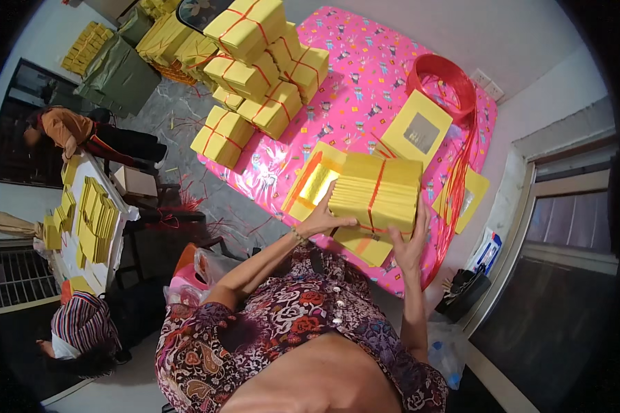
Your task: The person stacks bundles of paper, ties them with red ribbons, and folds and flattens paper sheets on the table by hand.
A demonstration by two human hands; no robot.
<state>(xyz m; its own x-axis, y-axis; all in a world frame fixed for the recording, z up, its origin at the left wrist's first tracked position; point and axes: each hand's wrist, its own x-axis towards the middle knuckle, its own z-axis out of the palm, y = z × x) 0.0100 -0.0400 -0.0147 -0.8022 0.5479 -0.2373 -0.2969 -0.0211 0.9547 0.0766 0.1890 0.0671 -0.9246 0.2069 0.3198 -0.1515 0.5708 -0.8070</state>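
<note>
Grasps yellow bundle (351,193) with red ribbon (377,184) between left hand (322,220) and right hand (410,246), at near edge of pink tabletop (365,82). Beside tabletop, at right, see black box (467,294); cannot tell contents.

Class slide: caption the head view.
Left hand and right hand hold a yellow bundle bound with red ribbon over a pink cover.
</note>
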